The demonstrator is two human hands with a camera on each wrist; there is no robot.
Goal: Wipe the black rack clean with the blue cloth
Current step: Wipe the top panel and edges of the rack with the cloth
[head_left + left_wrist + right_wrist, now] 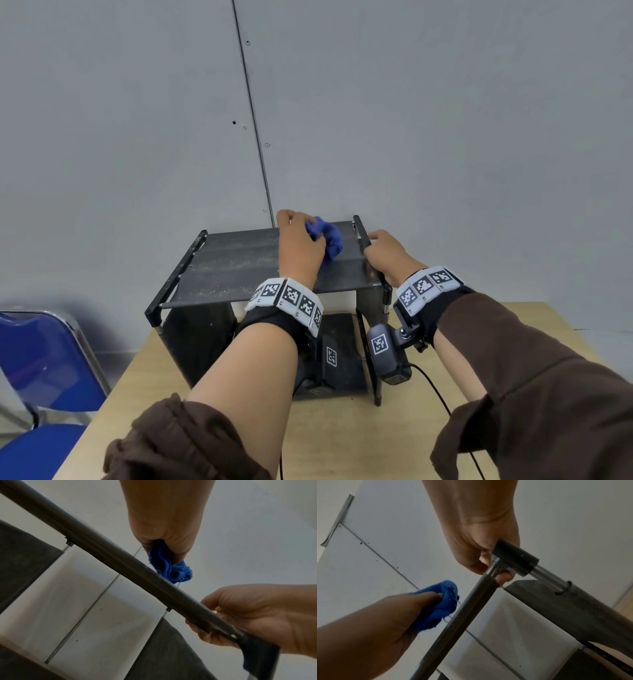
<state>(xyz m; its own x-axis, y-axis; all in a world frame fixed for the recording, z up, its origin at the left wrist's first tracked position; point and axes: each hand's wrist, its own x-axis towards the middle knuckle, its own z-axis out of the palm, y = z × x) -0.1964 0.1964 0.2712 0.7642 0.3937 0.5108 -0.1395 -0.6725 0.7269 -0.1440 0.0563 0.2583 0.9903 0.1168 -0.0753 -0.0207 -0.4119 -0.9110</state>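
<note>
Blue chair [44, 359] beside wooden table [342, 438]; black rack [239, 263] upright on it, top shelf dust-speckled; left hand [299, 245] clutching bunched blue cloth [327, 238] against the shelf's far right part; right hand [388, 255] curled round the rack's right top rail.

Even, flat indoor light in the head view; both wrist views dimmer and softer.

Head view: sharp in the middle, wide-angle bending of the wall seam [251, 113] and stretching at the edges, soft shadow on the wall behind the chair [44, 363], dark under the rack [239, 263] top. Wrist views: pale wall bright behind, so the left hand [164, 520] and right hand [481, 534] look dark, backlit and a little blurred; heavy fisheye curve on the rack bar, corners murky, slight glare on the metal tube [547, 577].
</note>
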